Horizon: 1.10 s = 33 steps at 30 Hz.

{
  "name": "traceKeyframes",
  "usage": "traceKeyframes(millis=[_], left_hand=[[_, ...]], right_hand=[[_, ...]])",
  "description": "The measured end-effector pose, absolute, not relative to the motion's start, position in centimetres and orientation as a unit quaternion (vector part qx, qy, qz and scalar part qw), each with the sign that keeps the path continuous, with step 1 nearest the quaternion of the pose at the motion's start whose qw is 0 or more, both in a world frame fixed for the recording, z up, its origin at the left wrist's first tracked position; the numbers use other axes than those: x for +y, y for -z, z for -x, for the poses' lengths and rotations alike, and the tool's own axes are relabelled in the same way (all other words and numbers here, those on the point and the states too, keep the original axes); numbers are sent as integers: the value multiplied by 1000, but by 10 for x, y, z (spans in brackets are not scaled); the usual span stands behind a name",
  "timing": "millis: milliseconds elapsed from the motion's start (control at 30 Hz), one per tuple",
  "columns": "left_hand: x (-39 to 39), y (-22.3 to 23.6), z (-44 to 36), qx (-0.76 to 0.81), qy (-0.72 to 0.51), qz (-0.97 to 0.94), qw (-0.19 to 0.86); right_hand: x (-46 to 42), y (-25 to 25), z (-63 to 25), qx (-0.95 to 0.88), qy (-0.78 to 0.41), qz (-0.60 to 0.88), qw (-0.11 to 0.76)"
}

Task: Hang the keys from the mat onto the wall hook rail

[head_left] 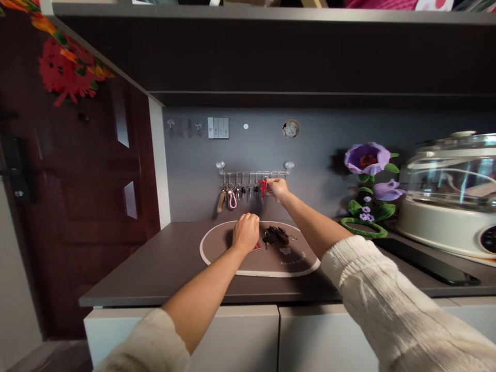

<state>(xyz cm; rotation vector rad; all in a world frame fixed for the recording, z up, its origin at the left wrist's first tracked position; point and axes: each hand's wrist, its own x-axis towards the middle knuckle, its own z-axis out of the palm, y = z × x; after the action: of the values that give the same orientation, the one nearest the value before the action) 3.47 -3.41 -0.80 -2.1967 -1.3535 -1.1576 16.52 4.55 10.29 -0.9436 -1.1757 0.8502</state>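
My right hand (277, 189) is raised to the hook rack (253, 173) on the grey wall. Its fingers pinch a key ring with a red tag (263, 188) at the rack's right part. Further left on the rack hang several keys, a pink loop strap (232, 199) and a tan strap (221, 201). Over the brown oval mat (217, 253), my left hand (247, 232) is closed with its fingers curled; what they hold is hidden. A red flat piece (257, 247) shows beside its wrist. Right of this hand, a dark bunch of keys (277, 236) lies on the mat.
On the right stand purple fabric flowers (367, 158), a black phone-like slab (426, 262) and a white appliance with a clear lid (449, 217). An overhead shelf (271, 57) juts out above the counter (155, 263). A dark red door (96, 206) is at left.
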Motion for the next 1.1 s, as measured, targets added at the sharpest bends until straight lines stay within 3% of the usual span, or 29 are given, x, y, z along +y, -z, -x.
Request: traceKeyframes(millis=[500,1100], left_hand=[[-31,10,-33,-473,422,758,154],[-31,9,-31,-481,428,752,139]], right_hand=[[77,-92,-159,-427,-368,460,686],[67,-78,-166,-474,-366,441,668]])
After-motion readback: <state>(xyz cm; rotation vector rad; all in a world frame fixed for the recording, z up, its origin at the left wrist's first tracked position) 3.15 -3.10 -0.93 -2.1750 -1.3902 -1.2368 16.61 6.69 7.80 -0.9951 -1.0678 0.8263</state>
